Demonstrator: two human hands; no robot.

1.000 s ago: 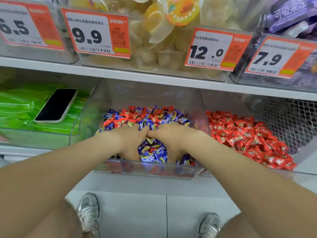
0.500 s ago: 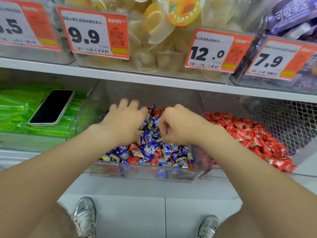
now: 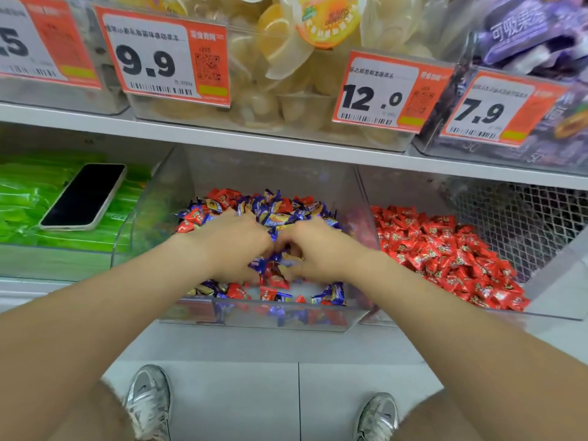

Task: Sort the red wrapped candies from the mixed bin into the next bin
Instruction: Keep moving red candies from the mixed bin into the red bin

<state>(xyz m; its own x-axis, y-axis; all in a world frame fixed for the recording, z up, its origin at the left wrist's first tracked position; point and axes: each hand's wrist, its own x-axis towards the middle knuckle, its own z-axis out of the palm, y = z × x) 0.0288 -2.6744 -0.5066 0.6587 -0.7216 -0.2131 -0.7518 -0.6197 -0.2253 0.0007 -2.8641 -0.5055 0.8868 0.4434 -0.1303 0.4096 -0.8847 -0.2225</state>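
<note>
The mixed bin (image 3: pixel 254 315) is a clear plastic tub at the middle of the lower shelf, holding red candies (image 3: pixel 269 292) and blue wrapped candies (image 3: pixel 280 218). My left hand (image 3: pixel 234 246) and my right hand (image 3: pixel 318 249) lie side by side, palms down, in the middle of the pile. Their fingers curl into the candies and are blurred and hidden, so any grasp is unclear. The neighbouring bin (image 3: pixel 547 310) on the right holds only red wrapped candies (image 3: pixel 445 256).
A black phone (image 3: pixel 84 195) lies on green packets (image 3: pixel 25 198) in the left bin. The upper shelf edge (image 3: pixel 286 144) with orange price tags (image 3: pixel 165 55) hangs just above the bins. Wire mesh (image 3: pixel 515 224) backs the right bin. My shoes (image 3: pixel 148 399) stand on the floor below.
My hands went from the bin's front to its back, then pulled toward the middle, dragging candies. A patch of bare bin floor now shows at the front.
</note>
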